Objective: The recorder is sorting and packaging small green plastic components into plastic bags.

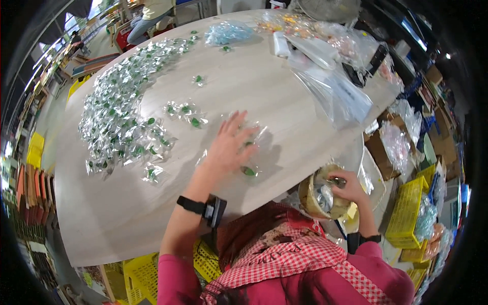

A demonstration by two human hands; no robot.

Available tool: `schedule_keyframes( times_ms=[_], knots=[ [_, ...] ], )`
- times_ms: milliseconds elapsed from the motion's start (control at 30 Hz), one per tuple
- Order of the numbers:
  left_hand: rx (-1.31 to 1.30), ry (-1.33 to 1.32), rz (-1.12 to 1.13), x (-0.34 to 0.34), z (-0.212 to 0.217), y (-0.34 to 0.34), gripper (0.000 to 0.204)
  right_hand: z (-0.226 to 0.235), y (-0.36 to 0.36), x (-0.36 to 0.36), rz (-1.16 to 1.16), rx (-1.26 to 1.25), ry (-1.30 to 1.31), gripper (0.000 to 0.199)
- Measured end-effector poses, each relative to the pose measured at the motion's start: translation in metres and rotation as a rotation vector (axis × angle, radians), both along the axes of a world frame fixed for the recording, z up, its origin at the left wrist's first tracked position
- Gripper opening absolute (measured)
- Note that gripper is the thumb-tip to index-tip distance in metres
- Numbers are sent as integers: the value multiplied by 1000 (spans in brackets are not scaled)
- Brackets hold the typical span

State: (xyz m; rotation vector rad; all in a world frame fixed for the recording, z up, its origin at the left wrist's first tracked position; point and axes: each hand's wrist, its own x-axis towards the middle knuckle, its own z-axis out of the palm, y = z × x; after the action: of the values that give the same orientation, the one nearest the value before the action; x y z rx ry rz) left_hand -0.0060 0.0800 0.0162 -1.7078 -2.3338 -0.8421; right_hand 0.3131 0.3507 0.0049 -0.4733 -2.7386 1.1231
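Note:
My left hand [231, 145] reaches over the table with its fingers spread, slightly blurred. Beneath and beside it lie small green pieces in clear wrappers [247, 171], some partly hidden by the hand. A small cluster of wrapped green pieces [184, 111] lies just beyond, and a large heap of them [119, 109] covers the left of the table. At the near edge on the right, my right hand [347, 188] is closed over a round, tan container [306, 197]. Something dark shows at its fingertips, too small to name. Clear, shiny wrapping is inside the container.
On the table [127, 213] are a pile of bluish wrapped pieces [227, 33], orange and yellow wrapped pieces [287, 23], and clear plastic bags [330, 91]. A black object [377, 60] rests at the far right. Yellow crates [406, 213] stand beyond the right edge. A person [150, 18] is at the back.

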Motion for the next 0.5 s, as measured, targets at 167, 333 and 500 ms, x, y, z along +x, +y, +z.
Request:
schedule_keyframes(
  times_ms=[167,333,500],
  knots=[
    [375,-342,178,-18,16,-30,40,22,-7,-19,174,194,-338,49],
    [168,-226,288,20,12,-76,44,69,-28,-104,189,86,98,50],
    [73,-151,300,51,0,-65,49,42,-58,-222,503,379,372,74]
  ],
)
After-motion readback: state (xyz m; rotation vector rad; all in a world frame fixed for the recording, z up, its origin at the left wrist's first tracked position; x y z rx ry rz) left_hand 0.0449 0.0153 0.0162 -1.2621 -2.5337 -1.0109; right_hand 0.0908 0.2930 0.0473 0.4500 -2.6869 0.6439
